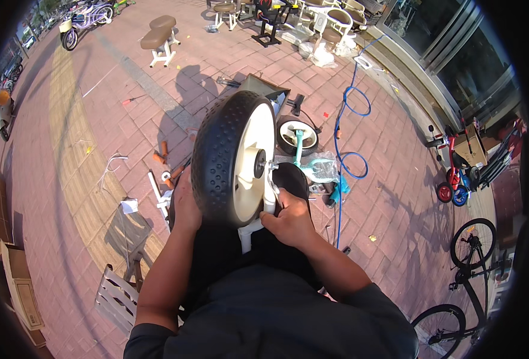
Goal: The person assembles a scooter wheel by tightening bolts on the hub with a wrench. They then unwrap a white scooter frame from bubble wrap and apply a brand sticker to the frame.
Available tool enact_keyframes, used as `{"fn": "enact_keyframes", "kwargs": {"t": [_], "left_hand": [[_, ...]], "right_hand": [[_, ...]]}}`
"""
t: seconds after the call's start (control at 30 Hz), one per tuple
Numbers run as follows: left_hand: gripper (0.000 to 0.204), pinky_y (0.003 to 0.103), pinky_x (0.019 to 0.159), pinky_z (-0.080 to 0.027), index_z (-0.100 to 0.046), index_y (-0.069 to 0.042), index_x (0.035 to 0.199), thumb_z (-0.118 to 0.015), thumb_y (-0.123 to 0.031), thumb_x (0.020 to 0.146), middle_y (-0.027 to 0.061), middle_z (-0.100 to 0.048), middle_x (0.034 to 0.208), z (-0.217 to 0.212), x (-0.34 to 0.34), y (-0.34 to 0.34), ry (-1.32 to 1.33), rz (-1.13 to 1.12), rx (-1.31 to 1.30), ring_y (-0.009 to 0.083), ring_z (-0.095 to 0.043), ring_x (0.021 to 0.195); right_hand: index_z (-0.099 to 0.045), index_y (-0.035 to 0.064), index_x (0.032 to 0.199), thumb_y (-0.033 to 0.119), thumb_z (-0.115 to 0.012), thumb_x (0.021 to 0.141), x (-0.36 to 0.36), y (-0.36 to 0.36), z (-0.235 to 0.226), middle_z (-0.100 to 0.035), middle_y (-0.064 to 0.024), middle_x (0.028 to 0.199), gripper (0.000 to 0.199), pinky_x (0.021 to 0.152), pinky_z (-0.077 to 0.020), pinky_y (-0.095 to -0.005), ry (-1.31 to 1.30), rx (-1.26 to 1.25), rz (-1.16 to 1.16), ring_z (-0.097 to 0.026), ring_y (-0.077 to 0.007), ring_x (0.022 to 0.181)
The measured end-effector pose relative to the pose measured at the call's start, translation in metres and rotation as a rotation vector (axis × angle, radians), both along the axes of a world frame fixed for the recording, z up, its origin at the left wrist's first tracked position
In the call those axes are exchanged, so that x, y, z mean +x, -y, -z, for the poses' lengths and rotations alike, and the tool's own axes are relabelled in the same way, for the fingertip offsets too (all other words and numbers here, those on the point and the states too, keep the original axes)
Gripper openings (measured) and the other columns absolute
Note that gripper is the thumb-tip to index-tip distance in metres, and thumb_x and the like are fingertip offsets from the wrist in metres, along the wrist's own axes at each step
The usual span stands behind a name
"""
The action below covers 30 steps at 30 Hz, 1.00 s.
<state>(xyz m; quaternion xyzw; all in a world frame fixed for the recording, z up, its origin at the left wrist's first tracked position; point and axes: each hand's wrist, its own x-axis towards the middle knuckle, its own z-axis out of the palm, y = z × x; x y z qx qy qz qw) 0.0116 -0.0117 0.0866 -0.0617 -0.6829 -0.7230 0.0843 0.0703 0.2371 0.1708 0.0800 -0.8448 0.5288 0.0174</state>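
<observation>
A big wheel (219, 158) with a black knobbly tyre and a cream hub stands upright over my lap. My left hand (185, 203) is closed against the tyre's left side, its fingertips hidden by the wheel. On the other side, my right hand (289, 220) is wrapped round a white metal fork (270, 200), thumb toward the wheel. The fork runs beside the hub, where a bolt (273, 166) sticks out. A white tube (246, 239) shows below the wheel, above my dark trousers.
Beyond my knees lie a smaller wheel (289, 133) on a mint-green fork (299, 146), orange-handled tools (161, 152) and an open box (264, 87). A blue hose (338, 128) crosses the paving on the right. A bicycle (469, 281) stands at right, and a slatted chair (117, 296) at left.
</observation>
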Motion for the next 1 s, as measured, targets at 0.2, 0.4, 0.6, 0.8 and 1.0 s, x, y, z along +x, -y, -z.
{"fn": "enact_keyframes", "kwargs": {"t": [0.2,0.4,0.6,0.8,1.0], "left_hand": [[0.039,0.031,0.100,-0.051,-0.057,0.002,0.141,-0.059,-0.015,0.105,0.0111,-0.065,0.133,-0.005,-0.047,-0.016,-0.028,0.224,0.275,0.0189,-0.063,0.119],[0.036,0.030,0.089,-0.057,-0.061,0.002,0.135,-0.056,-0.021,0.107,0.0101,-0.068,0.125,0.010,-0.067,-0.021,0.121,0.802,1.158,0.0181,-0.067,0.108],[0.027,0.025,0.070,-0.057,-0.067,0.005,0.118,-0.054,-0.016,0.106,0.0066,-0.073,0.102,0.000,-0.056,-0.035,-0.151,0.080,0.181,0.0128,-0.070,0.085],[0.039,0.026,0.076,-0.057,-0.065,0.005,0.120,-0.048,-0.028,0.110,0.0083,-0.072,0.106,0.025,-0.032,-0.029,0.005,0.247,0.547,0.0127,-0.069,0.087],[0.054,0.028,0.078,-0.057,-0.066,0.002,0.119,-0.040,-0.045,0.112,0.0068,-0.072,0.104,0.052,-0.022,-0.042,0.374,0.050,0.556,0.0139,-0.069,0.086]], "right_hand": [[-0.067,-0.0027,0.120,0.019,-0.081,0.089,-0.003,-0.002,-0.014,-0.067,-0.0096,0.100,0.040,0.073,-0.0515,-0.0290,-0.020,-0.053,-0.083,-0.061,-0.0141,0.081],[-0.068,-0.0028,0.103,0.046,-0.049,0.111,-0.018,-0.020,-0.015,-0.057,-0.0025,0.082,0.053,0.069,-0.0405,-0.0272,-0.025,-0.161,0.031,-0.049,-0.0111,0.076],[-0.068,-0.0013,0.104,0.043,-0.050,0.111,-0.021,-0.011,-0.012,-0.047,0.0033,0.071,0.048,0.064,-0.0378,-0.0243,0.103,-0.181,0.084,-0.043,-0.0078,0.067],[-0.066,-0.0017,0.101,0.036,-0.050,0.112,-0.015,-0.005,-0.017,-0.050,-0.0004,0.069,0.042,0.061,-0.0406,-0.0287,0.193,-0.074,0.028,-0.048,-0.0098,0.065],[-0.056,-0.0003,0.097,0.023,-0.053,0.109,-0.013,-0.008,-0.022,-0.059,-0.0096,0.068,0.027,0.057,-0.0471,-0.0403,0.110,0.289,-0.062,-0.060,-0.0202,0.058]]}}
